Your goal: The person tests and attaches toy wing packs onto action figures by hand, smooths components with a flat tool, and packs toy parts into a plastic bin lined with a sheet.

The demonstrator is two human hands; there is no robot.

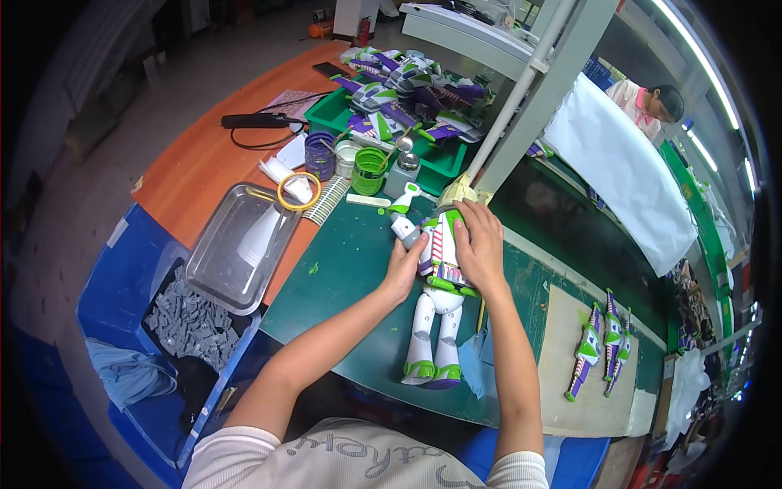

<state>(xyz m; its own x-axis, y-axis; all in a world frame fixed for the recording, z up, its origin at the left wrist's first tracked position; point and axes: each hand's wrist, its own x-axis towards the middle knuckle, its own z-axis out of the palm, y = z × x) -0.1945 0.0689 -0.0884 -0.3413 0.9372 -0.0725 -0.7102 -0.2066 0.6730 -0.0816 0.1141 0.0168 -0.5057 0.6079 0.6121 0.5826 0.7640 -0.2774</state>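
Both hands closed on toy (436, 306): left grip (405, 265) at its arm, right grip (479, 244) over torso. May slip off counter (350, 269) edge if twisted hard.

One white, green and purple toy figure (436, 306) lies at frame centre. One steel tray (236, 244) sits left of it. Two small pots, one purple (319, 155) and one green (370, 170), stand above centre. Three toy wing pieces (601, 346) lie at lower right. One green bin (440, 159) sits above.
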